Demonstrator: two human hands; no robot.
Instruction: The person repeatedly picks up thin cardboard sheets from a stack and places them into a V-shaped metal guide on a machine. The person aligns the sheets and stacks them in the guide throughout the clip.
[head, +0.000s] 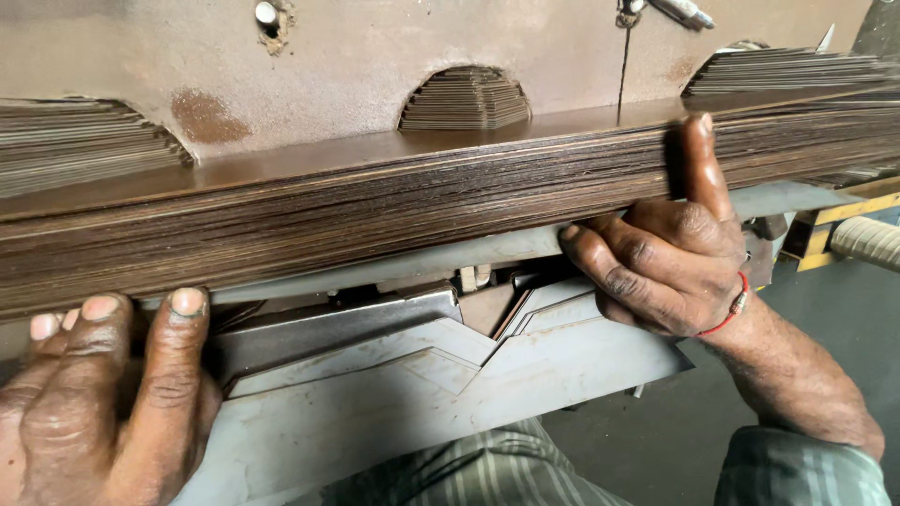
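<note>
I see the long brown stack of thin metal sheets (394, 211) running left-right; my left hand (94, 403) and right hand (670, 258) each grip it at opposite ends, fingers closed on its near edge.

left hand (98, 403): cut off by the bottom edge | thick stack of thin metal sheets (375, 211): both ends run past the edges | right hand (670, 258): fingertips hidden under the stack
</note>
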